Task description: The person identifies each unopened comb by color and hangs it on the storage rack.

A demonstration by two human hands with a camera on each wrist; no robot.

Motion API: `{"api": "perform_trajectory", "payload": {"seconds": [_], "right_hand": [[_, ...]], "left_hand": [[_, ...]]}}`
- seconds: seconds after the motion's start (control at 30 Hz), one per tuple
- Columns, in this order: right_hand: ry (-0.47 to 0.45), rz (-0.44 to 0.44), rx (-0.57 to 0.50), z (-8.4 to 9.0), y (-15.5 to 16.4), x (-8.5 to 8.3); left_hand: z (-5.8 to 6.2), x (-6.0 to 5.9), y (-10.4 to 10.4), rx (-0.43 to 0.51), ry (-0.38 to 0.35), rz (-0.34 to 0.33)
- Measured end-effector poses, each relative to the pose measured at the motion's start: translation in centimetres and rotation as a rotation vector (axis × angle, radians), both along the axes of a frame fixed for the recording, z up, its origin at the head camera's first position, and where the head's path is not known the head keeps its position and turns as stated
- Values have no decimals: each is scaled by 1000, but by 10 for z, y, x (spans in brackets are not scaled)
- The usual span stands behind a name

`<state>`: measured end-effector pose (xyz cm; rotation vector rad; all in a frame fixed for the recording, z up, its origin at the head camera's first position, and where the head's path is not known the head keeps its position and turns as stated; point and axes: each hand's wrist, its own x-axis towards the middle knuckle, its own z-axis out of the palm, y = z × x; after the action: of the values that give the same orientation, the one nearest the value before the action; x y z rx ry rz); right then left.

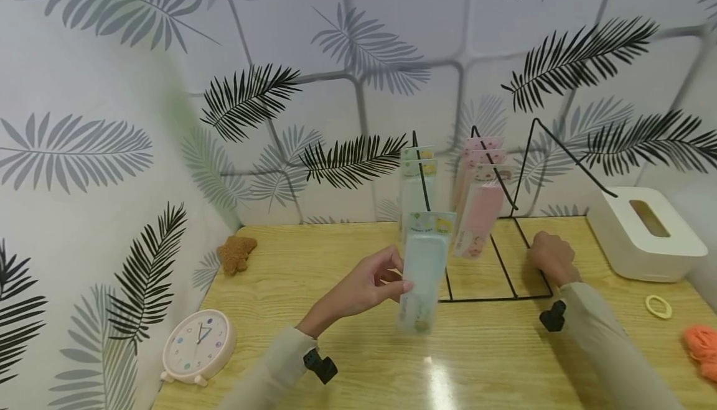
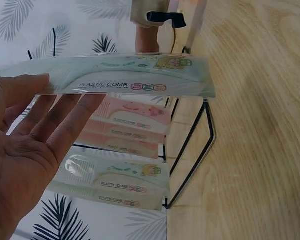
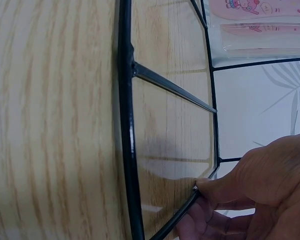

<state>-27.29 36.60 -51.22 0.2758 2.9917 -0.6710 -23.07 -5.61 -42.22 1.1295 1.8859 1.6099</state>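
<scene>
Left hand (image 1: pixel 364 288) pinched a pale green packaged plastic comb (image 1: pixel 424 267) at the wire rack's (image 1: pixel 506 273) 9 o'clock; right hand (image 1: pixel 551 257) gripped the rack's base, fingers curled.

Three green combs (image 1: pixel 424 260) showed, one pinched in fingers, two hanging beyond; three pink combs (image 1: pixel 480 211) hung alongside; one rack (image 1: pixel 504 273), one clock (image 1: pixel 197 343).

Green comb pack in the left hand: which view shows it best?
Left wrist: the comb pack fills the frame, label readable, the left hand's fingers behind it. Head shows it small and upright. Right wrist misses it.
</scene>
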Motion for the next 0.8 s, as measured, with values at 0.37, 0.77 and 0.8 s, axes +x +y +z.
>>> {"api": "perform_trajectory", "payload": {"seconds": [0.37,0.77,0.8], "right_hand": [[-10,-9,4,0,1,-1],[-18,-14,19,3,0,-2],[-17,-15,20,3,1,-2]], "left_hand": [[-15,-6,11,-5,-21,60],[-21,-25,15,-13,8,121],[-21,-26,15,-15,14,127]]}}
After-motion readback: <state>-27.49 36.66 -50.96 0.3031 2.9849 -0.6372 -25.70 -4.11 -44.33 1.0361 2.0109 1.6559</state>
